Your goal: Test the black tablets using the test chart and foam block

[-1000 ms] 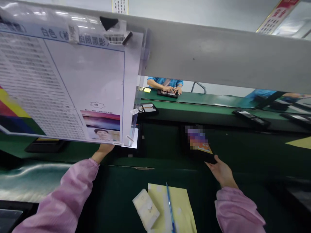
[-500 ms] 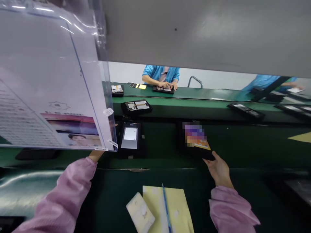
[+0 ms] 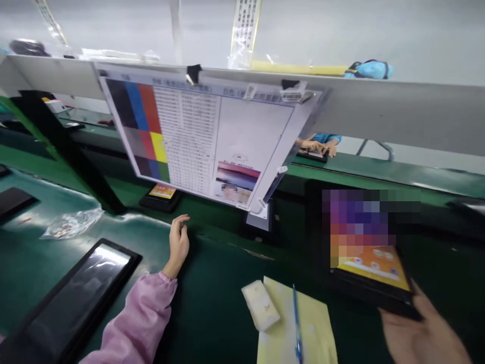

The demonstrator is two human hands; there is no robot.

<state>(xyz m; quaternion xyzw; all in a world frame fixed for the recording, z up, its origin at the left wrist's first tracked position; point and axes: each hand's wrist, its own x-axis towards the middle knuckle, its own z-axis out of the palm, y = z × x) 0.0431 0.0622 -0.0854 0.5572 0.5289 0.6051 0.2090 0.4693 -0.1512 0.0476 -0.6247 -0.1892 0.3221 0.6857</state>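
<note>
My right hand (image 3: pixel 424 328) grips the lower right corner of a thick black tablet (image 3: pixel 382 265). Its lit screen shows icons on orange and yellow, and the upper part is pixelated. My left hand (image 3: pixel 179 245) is raised over the green bench, fingers loosely stretched and holding nothing. Beyond it lies another black tablet (image 3: pixel 161 194) with a lit orange screen. A device with a pale screen (image 3: pixel 259 220) is partly hidden behind a hanging sheet. Left of my left forearm rests a large black tablet (image 3: pixel 87 298), its screen dark.
The plastic-covered chart (image 3: pixel 193 136) hangs from a grey shelf (image 3: pixel 401 111). A yellow paper (image 3: pixel 276 349) lies in front, bearing a white block (image 3: pixel 261 306) and a blue pen (image 3: pixel 296 323). A clear plastic bag (image 3: pixel 74 222) lies left. A co-worker's hands (image 3: pixel 318 147) work across the bench.
My view has swung left and tilted up. My right hand has brought the tablet nearer. My left hand has come out from behind the hanging chart.
</note>
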